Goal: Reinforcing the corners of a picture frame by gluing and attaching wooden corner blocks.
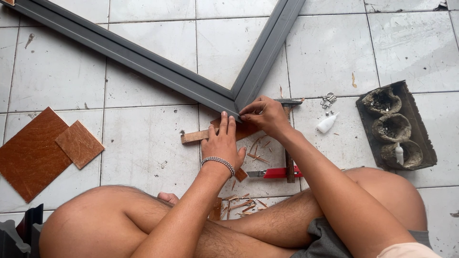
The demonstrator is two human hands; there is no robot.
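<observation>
While we sit cross-legged on the tiled floor (143,143), our left hand (223,143) lies flat, fingers together, pressing down on a thin wooden strip (193,137) that rests just near of the grey frame corner (235,101). Our right hand (266,116) sits just right of the left hand, fingertips pinched together against the tip of that corner; what they pinch is too small for us to tell. A hammer (289,157) and a red-handled cutter (277,173) lie under the right forearm, among wood shavings (244,203). Farther right, a small white bottle (327,123) lies near a dark tray (420,138). Two brown boards (33,157) lie well apart at the left.
</observation>
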